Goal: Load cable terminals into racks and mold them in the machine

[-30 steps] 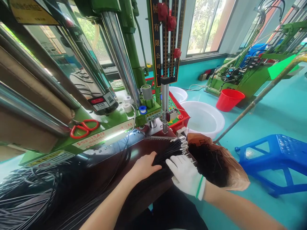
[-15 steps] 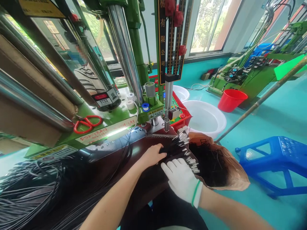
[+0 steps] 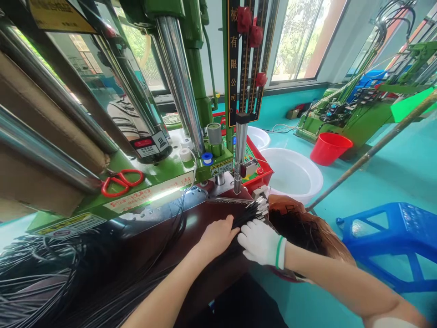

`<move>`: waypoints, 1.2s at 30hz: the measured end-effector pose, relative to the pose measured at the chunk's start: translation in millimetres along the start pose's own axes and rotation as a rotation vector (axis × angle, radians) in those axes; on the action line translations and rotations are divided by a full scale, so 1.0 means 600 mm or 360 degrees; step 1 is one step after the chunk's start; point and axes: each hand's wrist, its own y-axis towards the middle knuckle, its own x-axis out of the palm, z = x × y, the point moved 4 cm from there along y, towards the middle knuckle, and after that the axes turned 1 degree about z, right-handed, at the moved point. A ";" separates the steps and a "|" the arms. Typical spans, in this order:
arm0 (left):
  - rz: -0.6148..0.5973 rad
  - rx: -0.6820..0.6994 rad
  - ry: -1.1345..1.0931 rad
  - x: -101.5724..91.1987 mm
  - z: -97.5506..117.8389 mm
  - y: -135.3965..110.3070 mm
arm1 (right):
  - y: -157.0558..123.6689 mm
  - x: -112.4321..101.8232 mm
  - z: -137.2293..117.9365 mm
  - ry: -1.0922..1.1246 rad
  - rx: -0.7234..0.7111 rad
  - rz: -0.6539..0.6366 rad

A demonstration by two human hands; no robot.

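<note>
A bundle of black cables [image 3: 245, 216] lies at the right end of the dark brown table [image 3: 201, 218]. Its pale metallic tips [image 3: 261, 205] are gathered closely and point toward the upper right. My bare left hand [image 3: 219, 234] is closed round the bundle behind those tips. In a white glove with a green cuff edge, my right hand [image 3: 261, 243] holds the same bundle just below the tips, its fingers curled against the cables. The two hands nearly touch, and part of the bundle is hidden under them.
A green press machine [image 3: 164, 182] stands along the table's far side, with red scissors [image 3: 123, 182] on its ledge. More black cables [image 3: 41, 278] spread at left. On the right are a brown bag [image 3: 336, 243], a white tub [image 3: 293, 175], a blue stool [image 3: 389, 228] and a slanting pole [image 3: 372, 152].
My right hand has moved up onto the bundle, beside my left hand. The metallic tips, spread down along the table's edge before, are now drawn together in a tighter cluster.
</note>
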 end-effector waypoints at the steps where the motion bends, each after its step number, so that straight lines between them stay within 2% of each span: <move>1: -0.0001 0.0008 0.0034 0.001 0.002 -0.002 | 0.000 0.004 0.005 -0.0030 -0.0032 -0.0021; 5: -0.0032 0.0034 0.0043 0.001 0.006 -0.006 | 0.002 0.013 0.027 -0.0102 -0.0197 -0.0050; 10: -0.0067 0.0016 -0.0028 -0.003 0.004 -0.006 | 0.001 0.012 0.057 -0.0125 -0.0277 -0.0031; 16: -0.0124 0.0029 -0.0184 -0.010 0.006 -0.015 | -0.014 0.013 0.094 -0.0110 -0.0170 0.0013; 19: -0.0040 0.0036 -0.0126 -0.002 0.012 -0.031 | -0.040 0.004 0.130 0.0073 0.0039 0.0268; 23: 0.0268 -0.0091 0.0211 0.008 0.012 -0.051 | -0.095 -0.012 0.185 0.0505 0.0599 0.0796; 25: 0.0285 -0.0109 0.0265 0.014 0.009 -0.055 | -0.111 -0.015 0.189 0.0658 0.0769 0.0944; 26: 0.0279 -0.0089 0.0268 0.016 0.008 -0.054 | -0.110 -0.017 0.183 0.0684 0.0779 0.0986; 29: 0.0351 -0.0002 0.0268 0.014 0.009 -0.051 | -0.074 -0.027 0.134 0.0535 0.0542 0.0975; 33: 0.0551 -0.0016 0.0302 0.012 0.014 -0.063 | 0.009 -0.022 0.050 0.0311 -0.0045 0.0631; 36: 0.0642 -0.0131 0.0295 0.019 -0.004 -0.100 | 0.047 -0.005 0.022 0.0268 -0.0285 0.0514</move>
